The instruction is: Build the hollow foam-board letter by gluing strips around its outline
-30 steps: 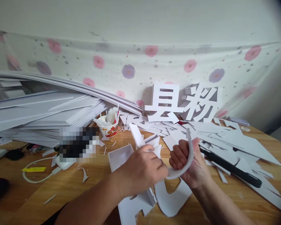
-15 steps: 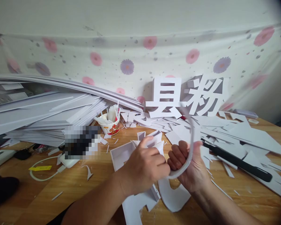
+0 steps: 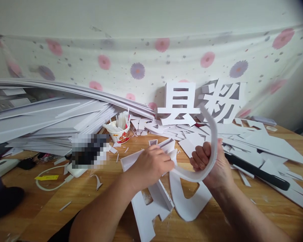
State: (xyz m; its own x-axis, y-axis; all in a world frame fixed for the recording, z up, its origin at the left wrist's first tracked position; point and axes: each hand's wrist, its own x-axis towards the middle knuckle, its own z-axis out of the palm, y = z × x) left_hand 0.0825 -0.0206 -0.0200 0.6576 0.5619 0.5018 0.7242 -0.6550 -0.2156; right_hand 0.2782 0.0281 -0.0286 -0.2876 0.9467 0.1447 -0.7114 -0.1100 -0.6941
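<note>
A narrow white strip [image 3: 213, 148], bent into a wide curve, runs between my hands. My right hand [image 3: 212, 164] is closed around it, fingers curled inside the bend and thumb outside. My left hand [image 3: 151, 164] pinches its lower left end; the fingertips partly hide that end. Beneath my hands lies a white cut-out character piece [image 3: 143, 218] with raised side walls along some edges. Beside it is a flat, curved white piece [image 3: 192, 208]. A long black handle [image 3: 260, 171] lies on scraps right of my right hand, which hides its near end.
Two white raised characters [image 3: 180, 97] stand against the flowered cloth. White sheets [image 3: 40, 117] are stacked at left, near a paper cup [image 3: 120, 134] of thin white sticks. White offcuts [image 3: 275, 144] cover the right side. A cable [image 3: 37, 185] and dark cap [image 3: 5, 198] lie at left.
My left hand has moved slightly left, and its raised forefinger has come down to the strip. The strip's curve has opened wider between my hands. My right hand has shifted right and up.
</note>
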